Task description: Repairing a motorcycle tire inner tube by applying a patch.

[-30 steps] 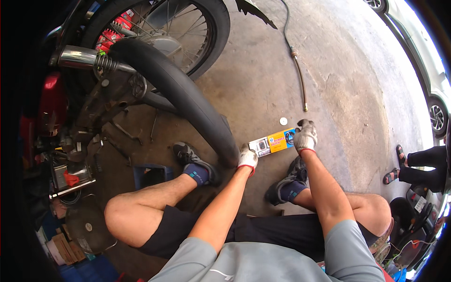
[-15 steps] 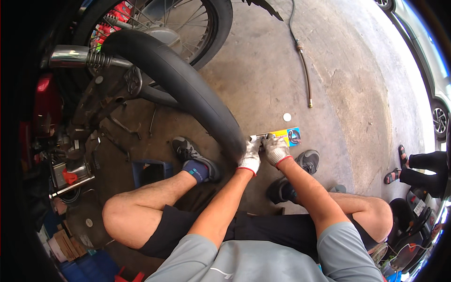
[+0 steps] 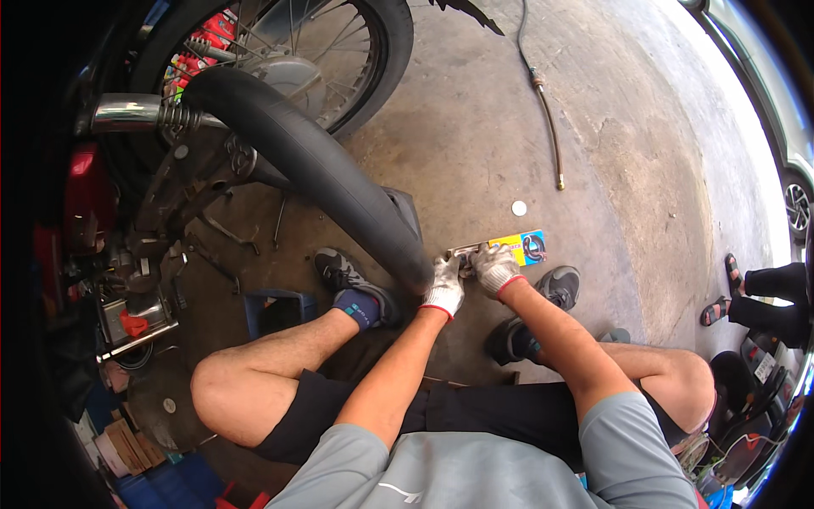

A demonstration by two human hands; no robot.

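Note:
Both my hands wear pale work gloves with red cuffs and grey, soiled fingers. My right hand [image 3: 495, 270] is closed, fingertips bent over the near end of a yellow and blue cardboard box [image 3: 504, 244] on the floor. Just beside it, my left hand [image 3: 443, 285] has its fingers curled next to the lower end of a black inner tube [image 3: 339, 188]. Between the fingertips lies something small, dark and silvery, too hidden to name. The tube hangs in a thick loop from the motorcycle's wheel area down to my left hand.
A spoked motorcycle wheel [image 3: 339, 64] stands at the upper left. A blue crate [image 3: 280, 314] sits by my left shoe [image 3: 348, 276]. A white disc [image 3: 519, 208] and a hose [image 3: 549, 127] lie on the concrete. Another person's sandalled feet [image 3: 721, 310] are at the right.
My left hand has shifted slightly left and down, away from the right hand. The tube's lower end has moved left with it. More of the box's near end shows.

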